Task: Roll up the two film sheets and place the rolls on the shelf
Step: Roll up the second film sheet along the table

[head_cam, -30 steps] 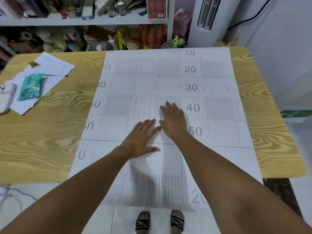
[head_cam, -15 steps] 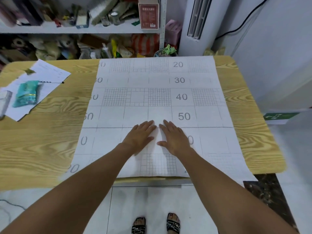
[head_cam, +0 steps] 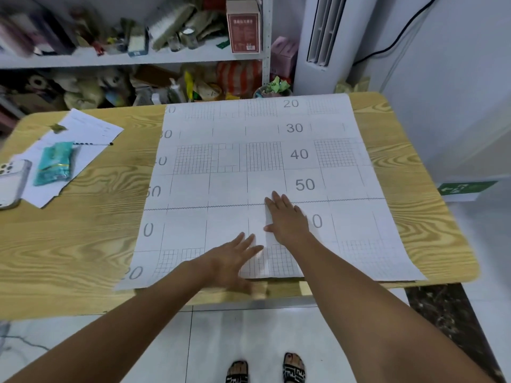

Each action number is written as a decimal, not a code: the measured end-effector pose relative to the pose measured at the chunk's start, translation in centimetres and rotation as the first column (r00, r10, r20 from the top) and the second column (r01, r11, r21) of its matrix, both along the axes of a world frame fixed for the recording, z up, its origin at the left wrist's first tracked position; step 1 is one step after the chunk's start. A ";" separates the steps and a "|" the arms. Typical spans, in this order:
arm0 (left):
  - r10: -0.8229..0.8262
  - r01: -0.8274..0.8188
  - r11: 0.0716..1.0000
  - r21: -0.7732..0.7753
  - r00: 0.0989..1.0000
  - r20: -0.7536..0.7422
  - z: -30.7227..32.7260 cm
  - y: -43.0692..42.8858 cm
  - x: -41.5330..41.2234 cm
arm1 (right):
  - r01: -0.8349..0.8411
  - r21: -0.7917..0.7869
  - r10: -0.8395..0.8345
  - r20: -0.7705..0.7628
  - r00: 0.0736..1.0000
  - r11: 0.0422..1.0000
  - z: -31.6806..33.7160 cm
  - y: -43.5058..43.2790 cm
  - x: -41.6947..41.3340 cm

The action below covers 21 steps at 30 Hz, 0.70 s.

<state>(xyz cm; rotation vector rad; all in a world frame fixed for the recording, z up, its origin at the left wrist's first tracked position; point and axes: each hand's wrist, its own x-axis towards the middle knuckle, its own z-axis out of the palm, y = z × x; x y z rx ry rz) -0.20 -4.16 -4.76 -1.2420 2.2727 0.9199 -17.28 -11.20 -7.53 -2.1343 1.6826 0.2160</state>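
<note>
A large white film sheet point(head_cam: 229, 189) printed with grids and numbers lies flat on the wooden table point(head_cam: 69, 239), reaching from the far edge to the near edge. A wavy line crosses it at mid-length; whether that marks a second sheet I cannot tell. My right hand point(head_cam: 286, 219) presses flat on the sheet near that line, fingers spread. Closer to the near edge, my left hand point(head_cam: 233, 261) lies palm down on the sheet, blurred. Behind the table stands the cluttered white shelf point(head_cam: 132, 58).
On the table's left lie papers point(head_cam: 88, 134), a teal packet point(head_cam: 55, 163), a pen point(head_cam: 92, 144) and a phone point(head_cam: 11, 183). A white air conditioner point(head_cam: 326, 37) stands at the back right. Floor tiles and my sandalled feet point(head_cam: 265, 370) show below the table edge.
The sheet has slid away across the table; its near end no longer hangs over the front edge. My left hand has drawn back toward the near edge; my right stays pressed further up.
</note>
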 end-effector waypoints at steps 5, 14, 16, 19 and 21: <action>0.120 -0.129 0.984 -0.123 0.989 -0.081 0.3 -1.1 0.4 | 0.004 -0.025 -0.001 0.120 0.993 1.000 1.5 0.0 0.1; 0.147 -0.189 0.938 -0.291 0.976 -0.160 0.0 -0.5 -0.1 | -0.058 -0.686 0.262 0.197 0.945 0.725 2.1 7.3 -2.1; 0.157 -0.209 0.930 -0.302 0.969 -0.189 -0.3 -0.2 0.1 | -0.141 -0.701 0.291 0.100 0.951 0.699 0.3 9.3 -3.3; 0.215 -0.287 0.908 -0.305 0.944 -0.249 -1.0 0.3 0.3 | -0.220 -0.662 0.283 -0.013 0.959 0.716 -1.6 10.4 -4.2; 0.249 -0.332 0.880 -0.338 0.931 -0.267 -1.2 0.5 0.0 | -0.250 -0.640 0.304 -0.027 0.952 0.727 -1.7 10.0 -4.3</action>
